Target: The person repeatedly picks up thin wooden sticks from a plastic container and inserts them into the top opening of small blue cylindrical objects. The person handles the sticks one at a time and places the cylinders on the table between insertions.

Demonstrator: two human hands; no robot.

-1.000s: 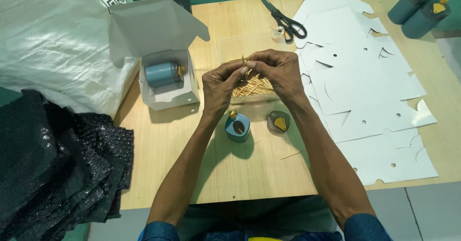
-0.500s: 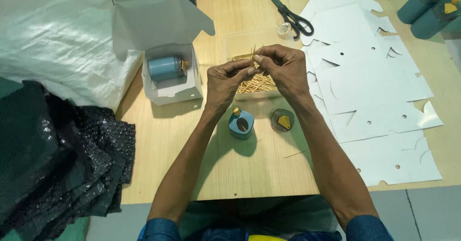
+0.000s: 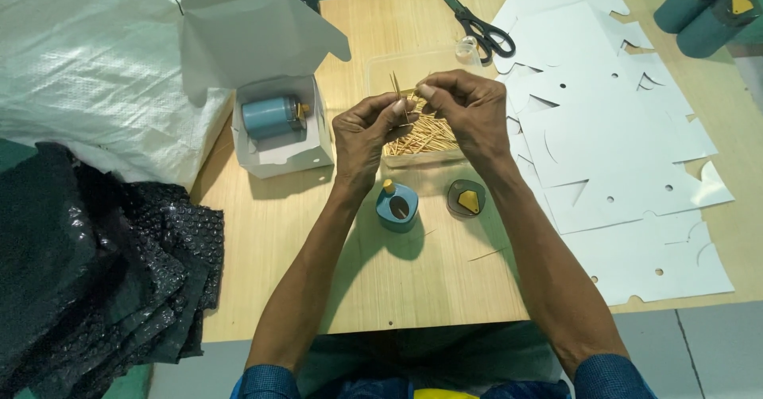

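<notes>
From my head camera: my left hand (image 3: pixel 367 133) and right hand (image 3: pixel 465 105) pinch a few toothpicks (image 3: pixel 395 89) upright above the tray (image 3: pixel 421 138), squaring their ends. The open blue holder (image 3: pixel 396 206) and its lid (image 3: pixel 466 198) wait just below, within reach.
</notes>
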